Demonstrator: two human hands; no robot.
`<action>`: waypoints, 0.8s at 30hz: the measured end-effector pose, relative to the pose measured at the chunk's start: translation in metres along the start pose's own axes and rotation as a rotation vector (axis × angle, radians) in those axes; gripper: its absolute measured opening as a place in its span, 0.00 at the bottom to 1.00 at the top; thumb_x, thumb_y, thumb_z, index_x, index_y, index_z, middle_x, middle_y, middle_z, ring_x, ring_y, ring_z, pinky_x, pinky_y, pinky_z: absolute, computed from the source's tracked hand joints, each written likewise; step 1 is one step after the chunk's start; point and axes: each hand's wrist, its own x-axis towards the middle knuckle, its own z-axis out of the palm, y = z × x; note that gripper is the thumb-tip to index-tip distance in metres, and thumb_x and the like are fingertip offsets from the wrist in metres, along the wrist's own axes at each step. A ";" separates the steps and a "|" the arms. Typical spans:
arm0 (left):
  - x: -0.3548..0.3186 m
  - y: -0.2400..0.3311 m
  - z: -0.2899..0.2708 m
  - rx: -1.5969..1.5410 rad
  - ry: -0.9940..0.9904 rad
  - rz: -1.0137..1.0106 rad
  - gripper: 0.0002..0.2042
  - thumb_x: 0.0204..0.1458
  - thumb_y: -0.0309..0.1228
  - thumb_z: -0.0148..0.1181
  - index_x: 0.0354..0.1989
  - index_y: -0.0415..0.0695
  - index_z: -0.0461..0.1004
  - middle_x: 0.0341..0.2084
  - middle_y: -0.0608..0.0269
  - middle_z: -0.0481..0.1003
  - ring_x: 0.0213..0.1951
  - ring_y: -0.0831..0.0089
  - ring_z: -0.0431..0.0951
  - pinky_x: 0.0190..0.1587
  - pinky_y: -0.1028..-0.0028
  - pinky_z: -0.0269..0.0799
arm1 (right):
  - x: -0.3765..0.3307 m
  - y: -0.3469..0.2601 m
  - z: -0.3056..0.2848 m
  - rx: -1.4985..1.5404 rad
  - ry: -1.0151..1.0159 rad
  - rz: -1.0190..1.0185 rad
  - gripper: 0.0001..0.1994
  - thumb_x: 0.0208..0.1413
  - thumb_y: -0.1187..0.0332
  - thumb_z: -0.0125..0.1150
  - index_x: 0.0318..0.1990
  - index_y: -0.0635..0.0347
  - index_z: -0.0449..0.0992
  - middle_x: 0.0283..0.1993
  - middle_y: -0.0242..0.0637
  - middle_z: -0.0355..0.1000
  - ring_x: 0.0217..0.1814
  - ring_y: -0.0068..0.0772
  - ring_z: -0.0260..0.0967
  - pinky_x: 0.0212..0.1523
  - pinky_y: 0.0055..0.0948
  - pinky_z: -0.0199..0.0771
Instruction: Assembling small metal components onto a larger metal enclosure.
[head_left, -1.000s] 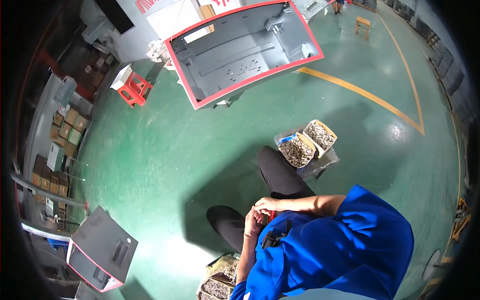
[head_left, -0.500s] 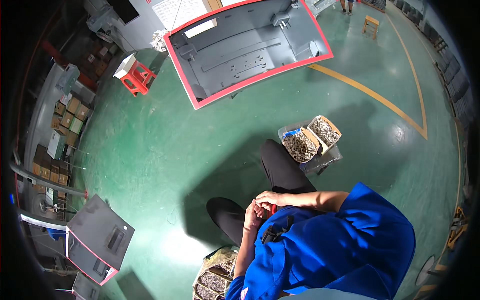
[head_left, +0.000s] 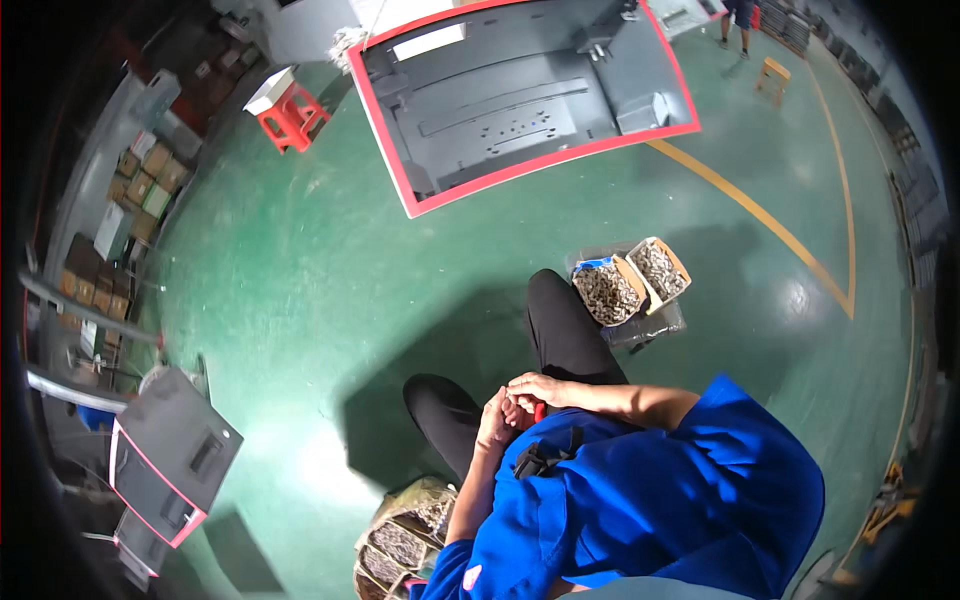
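My left hand (head_left: pixel 494 418) and my right hand (head_left: pixel 535 388) meet above my lap, fingers curled in and touching. A small red object (head_left: pixel 541 411) sticks out under the right palm, and the rest of it is hidden in the grip. Whatever the left fingers pinch is too small to make out. Beyond my right knee stand two open boxes of small metallic pieces, a nearer box (head_left: pixel 608 293) with blue on its rim and a farther box (head_left: pixel 661 270). By my left elbow is a divided container (head_left: pixel 395 545) filled with similar small pieces.
A large grey cabinet shell (head_left: pixel 530 110) with a red rim lies open ahead. Off to the left stand a red stool (head_left: pixel 290 115) and a grey, red-edged housing (head_left: pixel 175 440). Stacked cartons (head_left: pixel 150 180) line the left side. A wooden stool (head_left: pixel 773 78) and a person's legs (head_left: pixel 736 32) appear far right.
The view has shifted a little, so the cabinet shell and boxes sit farther right. My hands stay together, with slightly more of the red object showing.
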 end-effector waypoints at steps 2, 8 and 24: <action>0.001 0.001 0.003 0.068 0.041 -0.003 0.20 0.61 0.42 0.40 0.16 0.50 0.58 0.08 0.74 0.54 0.11 0.83 0.52 0.13 0.81 0.49 | -0.002 -0.002 0.003 0.006 0.017 0.011 0.15 0.60 0.59 0.48 0.25 0.58 0.69 0.16 0.26 0.61 0.15 0.19 0.60 0.19 0.21 0.61; 0.002 0.005 0.008 0.072 0.007 -0.032 0.20 0.61 0.43 0.42 0.15 0.51 0.57 0.09 0.75 0.55 0.11 0.84 0.52 0.13 0.82 0.49 | 0.003 0.006 -0.007 0.049 -0.010 0.052 0.15 0.60 0.60 0.48 0.25 0.60 0.70 0.15 0.27 0.61 0.15 0.20 0.59 0.18 0.21 0.60; 0.005 -0.006 -0.006 0.137 0.110 -0.049 0.18 0.60 0.40 0.44 0.17 0.49 0.58 0.10 0.73 0.56 0.12 0.81 0.55 0.16 0.79 0.51 | 0.012 0.014 -0.005 -0.338 0.130 0.017 0.19 0.59 0.57 0.49 0.20 0.59 0.69 0.14 0.27 0.61 0.11 0.19 0.57 0.11 0.23 0.61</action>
